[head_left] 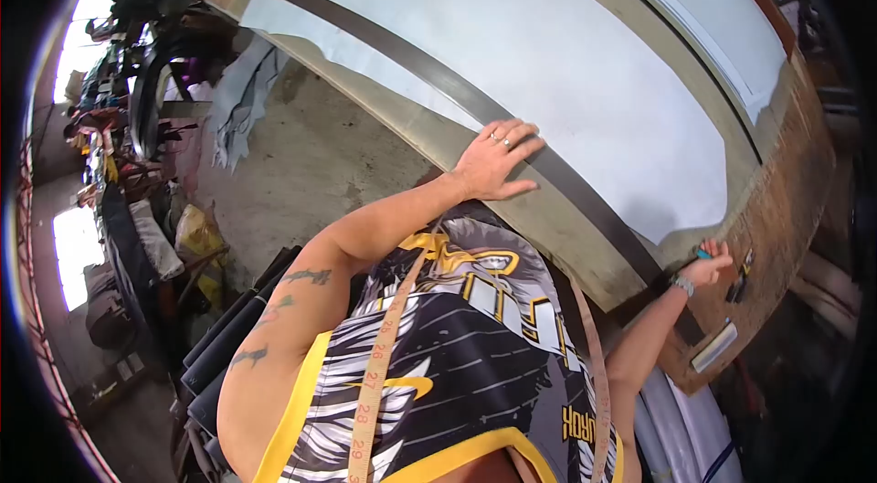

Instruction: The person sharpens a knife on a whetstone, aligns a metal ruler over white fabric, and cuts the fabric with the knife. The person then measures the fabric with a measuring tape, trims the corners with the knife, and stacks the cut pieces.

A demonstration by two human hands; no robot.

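My left hand [499,161]: spread, steadying straightedge [457,88] along near edge of table [787,200]; next likely needs even pressure. Right hand [708,268]: pinching teal implement [702,254].

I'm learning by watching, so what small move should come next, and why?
Probably bring the small teal object in the right hand to the long straightedge: the left hand rests across it, and it partly overlies the white sheet.

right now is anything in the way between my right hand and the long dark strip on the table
Nothing visible stands between the right hand and the long dark strip; the right forearm crosses over it. The black tool lies beyond the hand, away from the strip.
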